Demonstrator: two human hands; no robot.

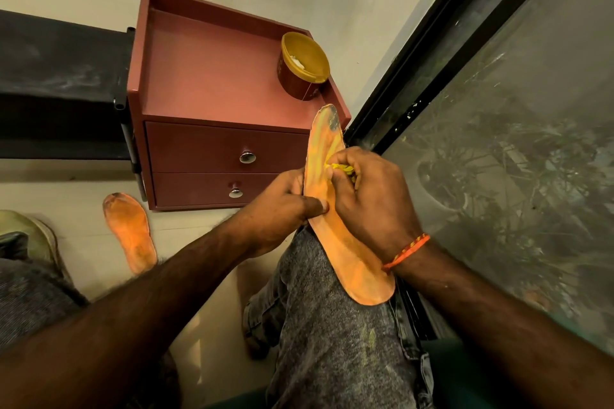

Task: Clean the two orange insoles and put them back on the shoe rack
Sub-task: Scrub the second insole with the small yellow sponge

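One orange insole (pixel 352 262) lies along my right knee, its grey-stained toe end pointing at the red cabinet. My left hand (pixel 282 209) grips its left edge, thumb pressed on the top face. My right hand (pixel 372 202) holds a small bunched yellow cloth (pixel 342 169) against the insole's middle. The second orange insole (pixel 131 232) lies flat on the pale floor to the left, with a dark, dirty toe.
A red two-drawer cabinet (pixel 212 76) stands against the wall, with an open gold tub (pixel 304 65) on its top. A dark shoe rack (pixel 59 83) sits to its left. A dusty glass pane (pixel 515 143) runs along the right. A shoe (pixel 26 236) rests at far left.
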